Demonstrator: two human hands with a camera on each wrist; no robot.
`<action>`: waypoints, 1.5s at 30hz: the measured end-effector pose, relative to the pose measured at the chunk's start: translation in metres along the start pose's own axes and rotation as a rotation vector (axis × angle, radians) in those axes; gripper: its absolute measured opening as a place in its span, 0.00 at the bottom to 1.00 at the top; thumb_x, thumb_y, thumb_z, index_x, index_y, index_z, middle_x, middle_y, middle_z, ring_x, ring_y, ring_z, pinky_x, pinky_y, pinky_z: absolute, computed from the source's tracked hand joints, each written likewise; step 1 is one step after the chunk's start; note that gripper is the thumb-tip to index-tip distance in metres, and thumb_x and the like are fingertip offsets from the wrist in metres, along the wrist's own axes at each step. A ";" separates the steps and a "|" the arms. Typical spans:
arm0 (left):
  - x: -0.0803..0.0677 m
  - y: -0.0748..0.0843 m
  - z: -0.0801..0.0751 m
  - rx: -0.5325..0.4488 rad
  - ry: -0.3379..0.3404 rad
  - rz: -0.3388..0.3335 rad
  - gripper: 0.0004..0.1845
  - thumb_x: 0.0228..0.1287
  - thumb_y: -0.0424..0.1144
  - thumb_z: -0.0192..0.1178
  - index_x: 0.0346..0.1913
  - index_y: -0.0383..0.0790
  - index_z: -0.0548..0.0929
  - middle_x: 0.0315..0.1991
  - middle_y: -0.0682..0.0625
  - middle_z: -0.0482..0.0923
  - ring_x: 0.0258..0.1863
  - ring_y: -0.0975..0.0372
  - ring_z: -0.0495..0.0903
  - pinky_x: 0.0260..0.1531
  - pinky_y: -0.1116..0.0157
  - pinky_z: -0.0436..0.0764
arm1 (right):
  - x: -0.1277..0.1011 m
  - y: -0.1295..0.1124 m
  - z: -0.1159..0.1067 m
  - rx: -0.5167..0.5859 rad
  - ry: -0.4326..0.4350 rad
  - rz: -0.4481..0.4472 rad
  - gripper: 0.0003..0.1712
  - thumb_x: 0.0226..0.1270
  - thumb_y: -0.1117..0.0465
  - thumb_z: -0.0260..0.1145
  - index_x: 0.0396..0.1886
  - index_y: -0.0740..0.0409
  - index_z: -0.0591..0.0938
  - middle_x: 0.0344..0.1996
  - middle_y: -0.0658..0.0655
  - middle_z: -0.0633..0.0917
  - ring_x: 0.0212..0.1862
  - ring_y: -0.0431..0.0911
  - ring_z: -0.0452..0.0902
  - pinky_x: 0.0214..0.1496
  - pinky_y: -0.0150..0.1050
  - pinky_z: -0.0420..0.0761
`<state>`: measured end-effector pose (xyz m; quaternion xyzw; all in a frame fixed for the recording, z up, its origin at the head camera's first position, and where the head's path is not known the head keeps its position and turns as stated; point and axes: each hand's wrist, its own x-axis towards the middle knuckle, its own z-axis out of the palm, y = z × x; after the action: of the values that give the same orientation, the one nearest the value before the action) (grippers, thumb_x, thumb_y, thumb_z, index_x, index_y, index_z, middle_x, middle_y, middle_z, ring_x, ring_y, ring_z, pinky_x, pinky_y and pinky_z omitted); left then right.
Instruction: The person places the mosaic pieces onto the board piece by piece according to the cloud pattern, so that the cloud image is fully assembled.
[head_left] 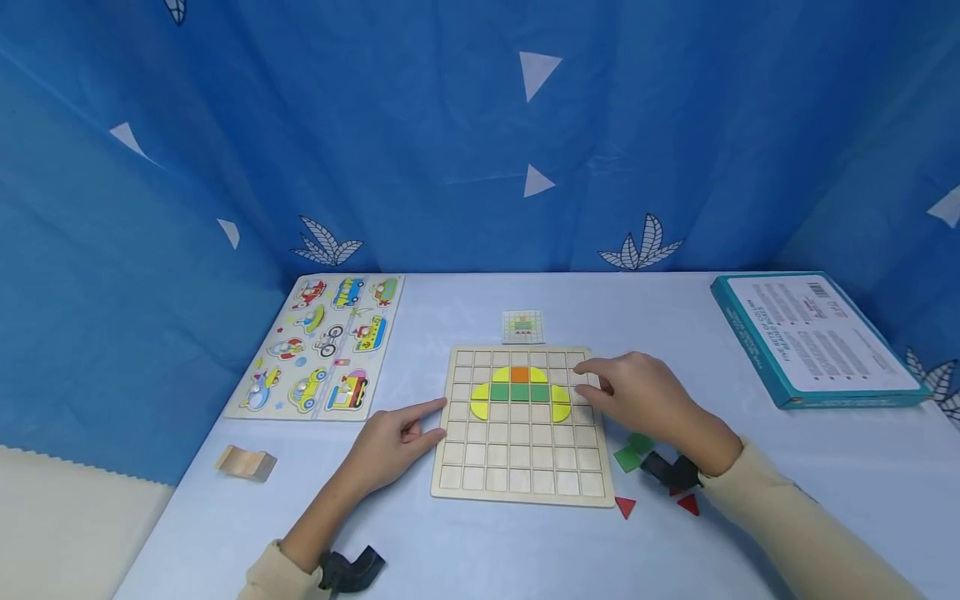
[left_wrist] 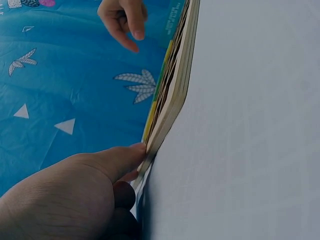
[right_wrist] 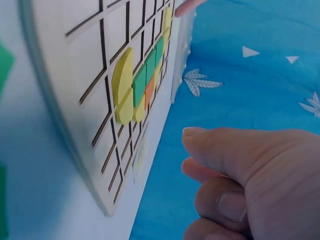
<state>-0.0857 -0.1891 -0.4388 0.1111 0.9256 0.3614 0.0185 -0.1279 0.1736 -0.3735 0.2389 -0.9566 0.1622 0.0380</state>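
Resting its index fingertip against the left edge of the grid board point(head_left: 522, 479), the left hand point(head_left: 390, 446) holds nothing; other fingers loosely curled. Right hand point(head_left: 637, 396) hovers over the board's right edge, w/ fingers loosely bent, nothing seen in them; thumb and index point toward the upper right cells. Board is a wooden tray of square cells: one orange tile point(head_left: 519, 374) up top, green tiles point(head_left: 519, 392) in a row below it, yellow curved tiles point(head_left: 480, 401) around them, approx. a dome shape. Most other cells are bare. Pattern card point(head_left: 522, 327) lies just behind the board. Loose green pieces point(head_left: 633, 451) and red triangles point(head_left: 625, 506) sit on the table point(head_left: 480, 550) by the board's right front corner, near the right wrist. Vehicle puzzle point(head_left: 322, 346) far left, teal box point(head_left: 813, 337) far right, small wood block point(head_left: 246, 462) at the left table edge. Open table in front of the board.
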 end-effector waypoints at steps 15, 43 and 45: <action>0.000 0.000 -0.001 0.008 0.002 -0.001 0.25 0.65 0.50 0.71 0.64 0.55 0.84 0.14 0.62 0.64 0.15 0.69 0.61 0.21 0.69 0.63 | -0.062 0.039 -0.016 0.132 -0.058 0.099 0.21 0.63 0.54 0.77 0.55 0.52 0.88 0.13 0.41 0.67 0.17 0.37 0.62 0.21 0.33 0.63; 0.001 -0.002 0.001 0.018 0.016 -0.004 0.24 0.64 0.50 0.72 0.63 0.57 0.84 0.14 0.62 0.63 0.15 0.69 0.60 0.20 0.69 0.62 | -0.121 0.091 -0.011 0.347 -0.200 0.257 0.18 0.55 0.55 0.81 0.45 0.50 0.87 0.18 0.44 0.69 0.21 0.38 0.66 0.23 0.33 0.66; 0.001 -0.002 0.002 0.014 0.016 -0.006 0.24 0.64 0.50 0.72 0.63 0.57 0.84 0.14 0.62 0.63 0.15 0.69 0.60 0.20 0.69 0.62 | -0.122 0.092 -0.010 0.349 -0.195 0.246 0.18 0.55 0.55 0.81 0.45 0.50 0.87 0.17 0.43 0.69 0.21 0.38 0.66 0.23 0.33 0.66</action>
<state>-0.0874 -0.1895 -0.4415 0.1056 0.9284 0.3560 0.0112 -0.0640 0.3080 -0.4092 0.1382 -0.9352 0.3046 -0.1165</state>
